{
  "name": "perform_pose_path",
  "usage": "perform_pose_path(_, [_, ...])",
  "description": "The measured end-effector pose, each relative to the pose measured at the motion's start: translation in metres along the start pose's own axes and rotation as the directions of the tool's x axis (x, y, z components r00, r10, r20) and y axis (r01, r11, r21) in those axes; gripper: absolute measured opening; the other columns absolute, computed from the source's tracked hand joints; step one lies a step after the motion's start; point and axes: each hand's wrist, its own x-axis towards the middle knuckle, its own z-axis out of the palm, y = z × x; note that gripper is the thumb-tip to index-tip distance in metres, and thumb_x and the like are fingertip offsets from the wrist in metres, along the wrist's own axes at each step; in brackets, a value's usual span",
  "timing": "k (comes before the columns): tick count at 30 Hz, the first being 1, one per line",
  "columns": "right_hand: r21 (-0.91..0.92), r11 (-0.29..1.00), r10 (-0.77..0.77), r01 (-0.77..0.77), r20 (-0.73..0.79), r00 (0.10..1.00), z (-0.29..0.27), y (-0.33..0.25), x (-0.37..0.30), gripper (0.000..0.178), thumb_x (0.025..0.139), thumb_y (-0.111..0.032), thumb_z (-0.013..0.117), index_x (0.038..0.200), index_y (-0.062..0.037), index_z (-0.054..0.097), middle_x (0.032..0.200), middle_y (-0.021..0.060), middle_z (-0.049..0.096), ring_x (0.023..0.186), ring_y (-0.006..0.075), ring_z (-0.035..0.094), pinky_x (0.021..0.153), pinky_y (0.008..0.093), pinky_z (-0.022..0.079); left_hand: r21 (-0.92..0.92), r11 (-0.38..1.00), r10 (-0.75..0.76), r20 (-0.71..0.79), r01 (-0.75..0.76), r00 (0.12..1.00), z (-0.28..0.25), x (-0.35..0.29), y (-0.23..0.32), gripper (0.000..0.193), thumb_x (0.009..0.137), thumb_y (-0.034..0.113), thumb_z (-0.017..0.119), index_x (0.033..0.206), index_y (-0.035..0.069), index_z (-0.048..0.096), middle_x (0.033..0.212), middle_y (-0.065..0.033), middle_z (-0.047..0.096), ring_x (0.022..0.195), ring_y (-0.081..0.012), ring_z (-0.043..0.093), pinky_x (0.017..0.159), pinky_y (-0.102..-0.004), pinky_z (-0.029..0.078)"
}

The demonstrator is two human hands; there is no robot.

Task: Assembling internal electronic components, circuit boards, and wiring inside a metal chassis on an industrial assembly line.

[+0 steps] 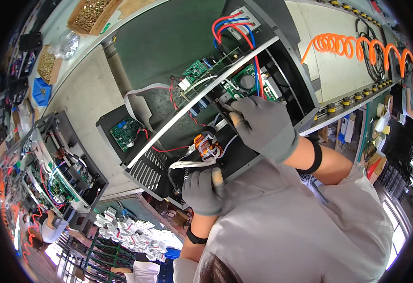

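In front of me lies an open black metal casing [242,167], tilted across the bench, with a slotted vent at its left end. My left hand [202,192], in a grey glove with a bare thumb tip, is closed on the near left edge of the casing. Inside, close to that hand, sit a copper-wound coil [207,146] and white sleeved wires [192,164]. Over the casing's right part, my right hand [265,128], gloved the same way, has its fingers curled together beside a green circuit board [246,81]. What its fingertips hold is hidden.
A display board panel [124,132] hangs off the casing's left by a grey ribbon cable. Red and blue wires [235,28] rise at the far side. Another open casing [67,165] stands left. An orange coiled hose [362,47] crosses the far right. A tray of brass fasteners [91,16] sits far left.
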Motion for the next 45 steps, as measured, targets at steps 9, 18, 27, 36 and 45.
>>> perform_pose_path(9, [0.141, 0.988, 0.079, -0.061, -0.125, 0.989, 0.0, 0.0, -0.005, 0.013, 0.077, -0.01, 0.065, 0.084, -0.0068, 0.055, 0.063, 0.0101, 0.055, 0.052, 0.0286, 0.056, 0.045, 0.0374, 0.044, 0.032, 0.999, -0.014, 0.054, 0.012, 0.998, -0.002, -0.003, 0.0, 0.021, 0.087, 0.021, 0.056, 0.073, 0.004, 0.056, 0.063, -0.0115, 0.05, 0.056, -0.0307, 0.051, 0.05, -0.0404, 0.04])
perform_pose_path(18, [0.072, 0.997, 0.021, -0.02, -0.024, 0.999, 0.004, 0.005, 0.001, 0.015, 0.074, -0.015, 0.066, 0.08, -0.0061, 0.055, 0.061, 0.011, 0.054, 0.053, 0.0289, 0.056, 0.046, 0.0385, 0.043, 0.088, 0.996, 0.025, 0.035, -0.028, 0.999, -0.001, -0.005, -0.004, 0.019, 0.083, 0.023, 0.063, 0.073, 0.008, 0.058, 0.065, -0.0065, 0.055, 0.055, -0.0252, 0.053, 0.049, -0.0352, 0.041])
perform_pose_path(27, [0.158, 0.987, 0.004, 0.018, -0.137, 0.991, 0.009, 0.006, -0.005, 0.015, 0.073, -0.015, 0.066, 0.078, -0.0065, 0.055, 0.06, 0.0103, 0.053, 0.052, 0.0283, 0.056, 0.046, 0.0388, 0.043, 0.091, 0.996, 0.014, 0.046, -0.018, 0.999, -0.001, -0.005, -0.002, 0.018, 0.082, 0.022, 0.064, 0.073, 0.007, 0.058, 0.066, -0.0079, 0.057, 0.056, -0.0266, 0.055, 0.05, -0.0355, 0.044])
perform_pose_path(36, [0.056, 0.998, 0.019, -0.012, -0.12, 0.993, 0.008, 0.005, -0.007, 0.015, 0.071, -0.008, 0.07, 0.083, -0.0068, 0.061, 0.065, 0.0091, 0.059, 0.052, 0.0274, 0.058, 0.044, 0.0345, 0.045, 0.095, 0.995, 0.003, 0.076, -0.01, 0.997, -0.003, -0.005, -0.003, 0.018, 0.083, 0.022, 0.062, 0.074, 0.007, 0.058, 0.066, -0.0081, 0.056, 0.056, -0.0277, 0.055, 0.051, -0.0367, 0.044])
perform_pose_path(45, [0.239, 0.97, 0.015, 0.03, -0.182, 0.983, 0.005, 0.007, -0.006, 0.012, 0.073, -0.005, 0.065, 0.083, -0.0065, 0.059, 0.065, 0.0084, 0.058, 0.058, 0.0276, 0.059, 0.048, 0.0366, 0.046, 0.1, 0.995, -0.004, 0.067, -0.002, 0.998, -0.001, -0.006, -0.002, 0.018, 0.083, 0.023, 0.062, 0.074, 0.008, 0.058, 0.066, -0.0075, 0.056, 0.055, -0.0271, 0.055, 0.051, -0.0367, 0.045])
